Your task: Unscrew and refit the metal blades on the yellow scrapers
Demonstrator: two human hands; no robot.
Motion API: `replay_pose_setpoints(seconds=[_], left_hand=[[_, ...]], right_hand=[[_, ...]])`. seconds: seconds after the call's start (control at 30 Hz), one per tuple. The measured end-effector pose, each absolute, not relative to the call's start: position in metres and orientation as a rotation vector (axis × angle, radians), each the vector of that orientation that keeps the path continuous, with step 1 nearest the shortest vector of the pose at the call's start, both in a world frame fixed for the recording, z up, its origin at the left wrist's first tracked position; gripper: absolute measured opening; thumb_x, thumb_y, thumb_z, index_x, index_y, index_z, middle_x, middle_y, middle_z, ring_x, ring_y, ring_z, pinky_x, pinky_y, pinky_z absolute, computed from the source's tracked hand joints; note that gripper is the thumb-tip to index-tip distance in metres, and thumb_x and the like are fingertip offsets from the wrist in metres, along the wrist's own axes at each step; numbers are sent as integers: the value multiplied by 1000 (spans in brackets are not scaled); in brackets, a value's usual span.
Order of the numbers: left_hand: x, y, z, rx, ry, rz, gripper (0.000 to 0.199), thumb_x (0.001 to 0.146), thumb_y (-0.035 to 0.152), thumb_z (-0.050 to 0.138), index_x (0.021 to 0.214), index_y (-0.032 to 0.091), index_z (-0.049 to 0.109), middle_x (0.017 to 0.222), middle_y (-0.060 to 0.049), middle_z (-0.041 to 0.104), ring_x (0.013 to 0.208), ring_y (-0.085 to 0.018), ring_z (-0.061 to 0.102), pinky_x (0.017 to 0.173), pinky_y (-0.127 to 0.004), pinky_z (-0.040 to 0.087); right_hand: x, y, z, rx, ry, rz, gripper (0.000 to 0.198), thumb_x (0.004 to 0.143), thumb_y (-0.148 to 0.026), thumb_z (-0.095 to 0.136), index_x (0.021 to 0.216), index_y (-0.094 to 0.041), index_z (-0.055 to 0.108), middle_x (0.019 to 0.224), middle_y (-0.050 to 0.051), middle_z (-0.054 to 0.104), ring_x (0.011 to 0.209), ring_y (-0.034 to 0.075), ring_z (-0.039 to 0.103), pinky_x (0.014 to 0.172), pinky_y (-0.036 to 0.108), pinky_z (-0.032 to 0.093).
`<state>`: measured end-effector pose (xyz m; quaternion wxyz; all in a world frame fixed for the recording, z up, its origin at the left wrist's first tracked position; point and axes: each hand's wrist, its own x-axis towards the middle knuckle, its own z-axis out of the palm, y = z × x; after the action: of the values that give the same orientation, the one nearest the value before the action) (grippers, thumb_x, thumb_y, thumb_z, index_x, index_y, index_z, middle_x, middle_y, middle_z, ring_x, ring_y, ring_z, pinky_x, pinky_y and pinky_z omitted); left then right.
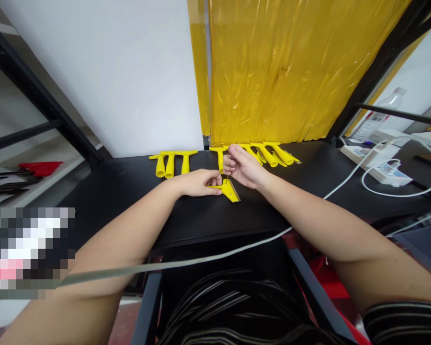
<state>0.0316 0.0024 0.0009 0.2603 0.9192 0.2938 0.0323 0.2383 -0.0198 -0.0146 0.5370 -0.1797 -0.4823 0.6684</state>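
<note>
My left hand is closed round the handle of a yellow scraper just above the black tabletop. The scraper's wide head points right, and a metal blade shows along its edge. My right hand is closed above that head, with a thin upright metal shaft coming down from its fingers to the scraper. It looks like a small screwdriver; its upper end is hidden in the fingers. Behind my hands, three yellow scrapers lie at the left and several more yellow scrapers at the right.
The black table ends at a white panel and a yellow film-wrapped panel. A white cable crosses over my lap. A power strip and a plastic bottle are at the right, black frame posts at both sides.
</note>
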Motion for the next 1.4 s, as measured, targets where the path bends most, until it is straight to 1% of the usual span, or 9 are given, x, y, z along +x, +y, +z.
replay_pose_setpoints(seconds=[0.07,0.13,0.23,0.3,0.33,0.53,0.93,1.3,1.4], left_hand=[[30,3,2,2472,825,77,34,87,50,70,98,19,60,92,-3,63,77,-16,55,72,-29,43],[29,4,3,2455,866,59,34,86,49,71,95,19,59,89,-2,63,75,-16,55,71,-29,43],[29,4,4,2453,903,37,35,84,50,72,92,19,58,87,-2,63,73,-16,54,68,-28,41],[29,4,5,2448,921,24,35,83,50,73,91,19,57,87,-2,63,73,-16,53,67,-28,40],[29,3,5,2442,933,16,35,83,50,73,91,20,57,87,-2,63,72,-16,53,66,-28,40],[27,4,7,2400,979,-20,35,80,49,74,92,19,58,83,-1,62,71,-16,52,65,-28,38],[23,10,4,2376,967,3,42,76,54,75,95,19,61,86,-1,62,75,-17,55,68,-29,42],[24,10,5,2387,975,-16,39,78,51,76,94,20,59,81,-1,60,71,-17,53,67,-29,41],[24,9,5,2367,963,-13,38,78,50,76,93,20,58,82,-1,60,72,-17,53,68,-29,41]], right_hand=[[239,-19,-13,-462,-1125,1546,44,91,-47,81,84,-23,45,76,-5,55,66,11,50,63,24,43],[240,-17,-11,-501,-1117,1534,45,93,-52,78,80,-22,46,78,-3,56,69,12,53,64,26,45],[243,-16,-9,-521,-1152,1601,46,99,-61,65,80,-22,48,59,-8,37,51,10,35,53,24,37],[244,-17,-7,-488,-1161,1635,44,100,-64,61,87,-24,51,55,-11,25,47,9,21,49,23,28],[246,-18,-6,-456,-1153,1639,42,100,-64,61,89,-24,51,56,-11,23,47,9,19,49,22,26],[254,-27,4,-409,-1154,1731,35,104,-51,59,86,-24,45,62,-8,27,53,11,27,55,22,31],[250,-38,2,-381,-1365,1852,27,106,-40,55,88,-23,43,66,-6,33,56,11,32,59,22,35],[248,-39,0,-351,-1357,1863,30,99,-40,66,87,-24,44,68,-6,37,58,11,37,59,23,36],[246,-41,-1,-347,-1349,1864,30,97,-36,69,88,-23,44,71,-4,42,62,12,42,61,24,38]])
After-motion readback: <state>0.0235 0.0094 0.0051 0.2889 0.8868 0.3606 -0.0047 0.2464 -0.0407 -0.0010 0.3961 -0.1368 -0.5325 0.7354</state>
